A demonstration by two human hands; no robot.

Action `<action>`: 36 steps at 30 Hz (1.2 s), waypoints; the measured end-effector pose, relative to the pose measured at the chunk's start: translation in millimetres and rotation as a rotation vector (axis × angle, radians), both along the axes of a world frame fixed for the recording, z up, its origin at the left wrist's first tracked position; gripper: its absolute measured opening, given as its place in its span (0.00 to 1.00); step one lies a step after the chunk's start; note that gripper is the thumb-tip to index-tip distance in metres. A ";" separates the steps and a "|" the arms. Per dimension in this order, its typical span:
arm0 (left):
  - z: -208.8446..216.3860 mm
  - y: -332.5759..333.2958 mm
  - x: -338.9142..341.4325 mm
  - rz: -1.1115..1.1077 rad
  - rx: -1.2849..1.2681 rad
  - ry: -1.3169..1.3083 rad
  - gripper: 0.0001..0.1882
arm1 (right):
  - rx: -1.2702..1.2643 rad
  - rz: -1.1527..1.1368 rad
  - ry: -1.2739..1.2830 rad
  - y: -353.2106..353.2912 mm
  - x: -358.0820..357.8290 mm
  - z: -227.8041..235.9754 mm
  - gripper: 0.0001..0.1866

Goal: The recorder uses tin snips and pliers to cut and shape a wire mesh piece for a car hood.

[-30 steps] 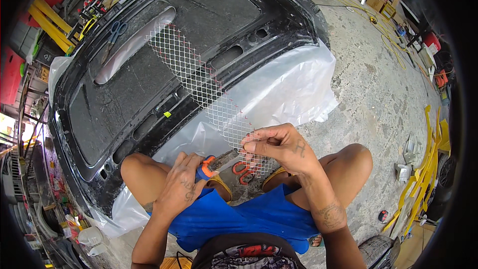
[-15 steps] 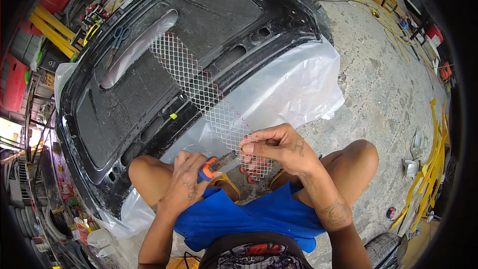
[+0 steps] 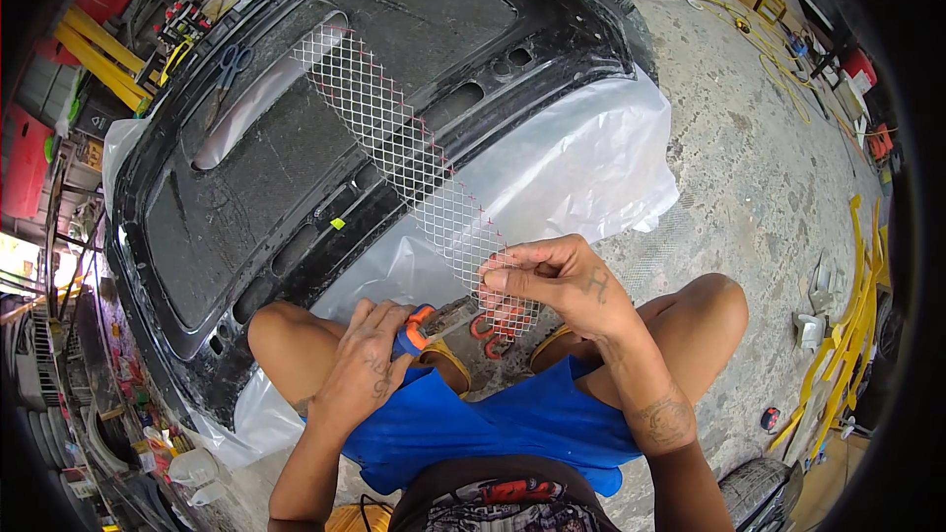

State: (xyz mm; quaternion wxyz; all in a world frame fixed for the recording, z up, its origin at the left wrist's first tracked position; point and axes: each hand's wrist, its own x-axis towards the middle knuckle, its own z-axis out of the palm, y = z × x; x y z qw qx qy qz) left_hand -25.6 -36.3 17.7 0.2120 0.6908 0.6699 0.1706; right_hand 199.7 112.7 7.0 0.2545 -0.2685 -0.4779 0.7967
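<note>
My right hand (image 3: pixel 576 286) pinches the near end of a long strip of silver diamond wire mesh (image 3: pixel 389 128), with red marks along its edges. The strip slants away to the far left, over a black car hood (image 3: pixel 434 20) lying underside up. In my left hand (image 3: pixel 370 365), closed near my knee, is a hand tool with an orange-and-blue handle (image 3: pixel 416 327). Its grey metal end points towards the mesh, but its exact kind is unclear. Red curved handles (image 3: pixel 483 330) show on the floor beside the mesh end.
Blue-handled scissors (image 3: pixel 233 64) lie on the hood beside its long slot. Plastic sheeting (image 3: pixel 581 167) spreads beneath the hood. Yellow strips (image 3: pixel 843 345) and a small tape measure (image 3: pixel 771 419) are on the concrete at right, with a tire (image 3: pixel 754 493) at lower right.
The mesh strip's far end has risen and shifted slightly; its near end has lifted, showing more of the red handles. Both hands keep their grips almost in place.
</note>
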 end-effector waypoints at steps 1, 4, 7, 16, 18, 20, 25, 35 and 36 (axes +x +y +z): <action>1.5 -0.1 0.1 -0.006 -0.016 0.004 0.21 | 0.003 -0.023 0.005 -0.5 -0.6 0.0 0.09; 5.7 1.1 1.6 -0.017 -0.057 0.014 0.26 | 0.017 -0.034 -0.011 -1.1 -0.3 0.1 0.10; 8.2 1.2 -0.6 -0.027 -0.104 0.028 0.27 | 0.047 0.011 -0.033 0.6 -0.1 -1.5 0.12; 7.6 2.2 -5.0 -0.053 -0.112 0.019 0.26 | 0.052 0.039 0.011 1.2 -0.5 -5.5 0.11; 7.7 3.5 -6.2 -0.064 -0.113 0.010 0.27 | -0.032 0.063 0.046 1.9 -0.7 -8.5 0.11; 5.0 3.9 -7.5 -0.075 -0.113 0.002 0.27 | -0.115 0.087 0.082 2.4 -1.0 -13.3 0.11; -4.5 1.4 -7.7 -0.055 -0.108 -0.009 0.27 | -0.114 0.064 0.071 3.0 -2.4 -15.1 0.12; 1.7 2.6 -0.6 -0.034 -0.052 0.005 0.28 | -0.056 -0.056 0.012 1.2 -1.6 -3.7 0.10; 0.8 1.7 -0.8 -0.035 -0.066 0.017 0.27 | -0.042 -0.051 0.003 1.3 -1.5 -3.7 0.10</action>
